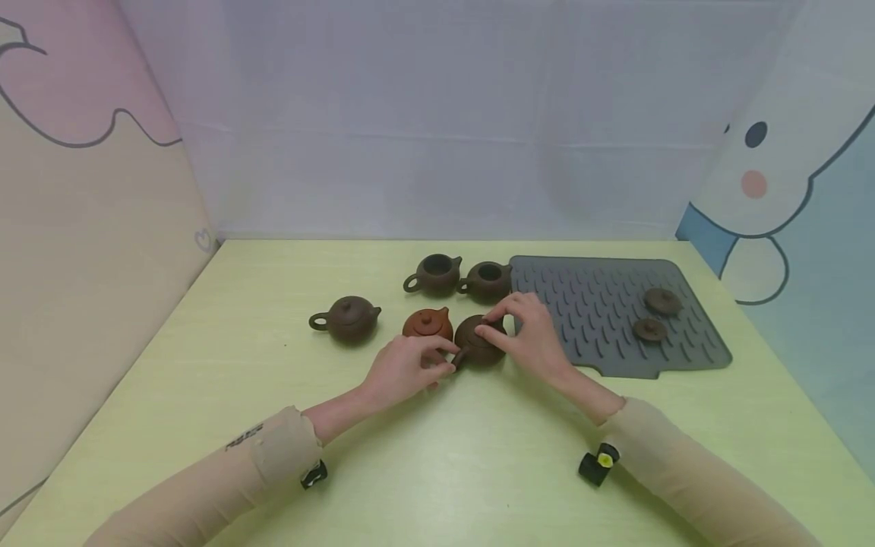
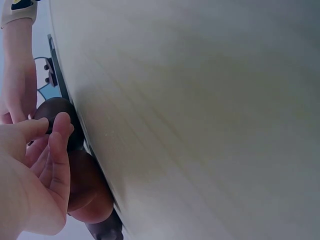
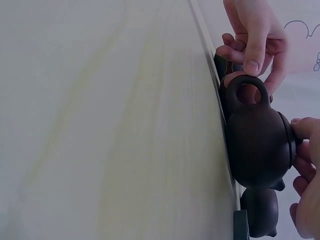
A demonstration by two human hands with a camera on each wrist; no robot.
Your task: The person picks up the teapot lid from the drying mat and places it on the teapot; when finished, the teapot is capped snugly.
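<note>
A dark brown teapot (image 1: 477, 355) stands on the table, with its handle toward the left hand and its spout toward the right. My left hand (image 1: 403, 371) pinches the loop handle (image 3: 244, 80) between thumb and fingers. At the top, my right hand (image 1: 535, 338) holds the teapot's lid (image 3: 289, 139) with thumb and fingers; the lid sits on the pot, its knob hidden by the fingers. Just behind the left hand is a reddish-brown teapot (image 1: 427, 324) with its lid on. Farther left stands another lidded dark teapot (image 1: 351, 323).
Two lidless dark teapots (image 1: 437, 286) (image 1: 488, 291) stand at the back. A grey ridged mat (image 1: 581, 300) lies on the right, bearing two loose dark lids (image 1: 663, 301) (image 1: 649, 330). Printed cloth hangs around the table (image 1: 437, 471).
</note>
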